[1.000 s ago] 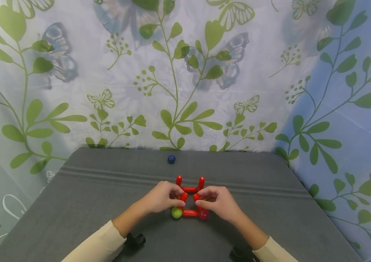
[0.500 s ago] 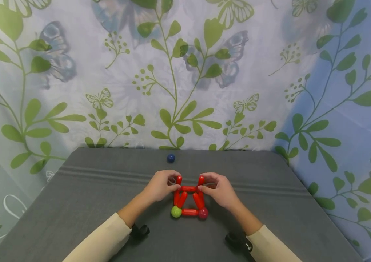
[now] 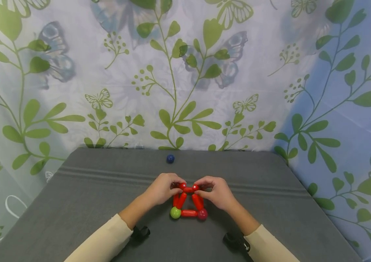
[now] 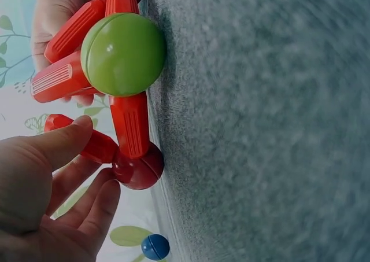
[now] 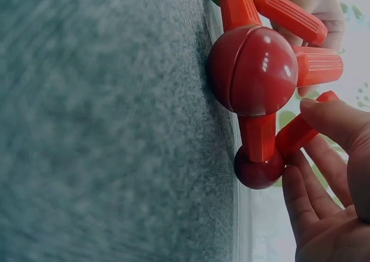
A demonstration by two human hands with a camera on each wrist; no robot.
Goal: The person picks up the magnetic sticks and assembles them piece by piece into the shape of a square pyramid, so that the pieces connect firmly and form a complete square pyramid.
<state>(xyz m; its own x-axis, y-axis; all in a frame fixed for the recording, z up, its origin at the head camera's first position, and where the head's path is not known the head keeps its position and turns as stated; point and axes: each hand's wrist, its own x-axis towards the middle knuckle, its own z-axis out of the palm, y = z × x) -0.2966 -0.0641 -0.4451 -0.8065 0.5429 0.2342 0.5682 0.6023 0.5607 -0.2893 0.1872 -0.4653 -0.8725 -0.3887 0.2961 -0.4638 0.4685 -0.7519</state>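
Observation:
A frame of red rods stands on the table with balls at its corners: a green ball [image 3: 175,213] front left, a dark red ball [image 3: 202,214] front right. In the left wrist view a dark red ball [image 4: 139,166] shows at the back left corner; another dark red ball [image 5: 259,167] is at the back right in the right wrist view. My left hand [image 3: 164,188] pinches the back left raised rod [image 4: 99,147]. With thumb and fingers, my right hand [image 3: 217,190] holds the back right raised rod [image 5: 298,133]. Two front rods lean inward, untouched.
A loose blue ball [image 3: 170,158] lies behind the frame, near the back of the grey table [image 3: 107,182]. A patterned curtain [image 3: 185,72] hangs behind the table. Black devices [image 3: 140,233] sit at both wrists.
Both hands have moved from the front raised rods back to the rear ones. Those rear rods, upright before, now tilt inward toward each other.

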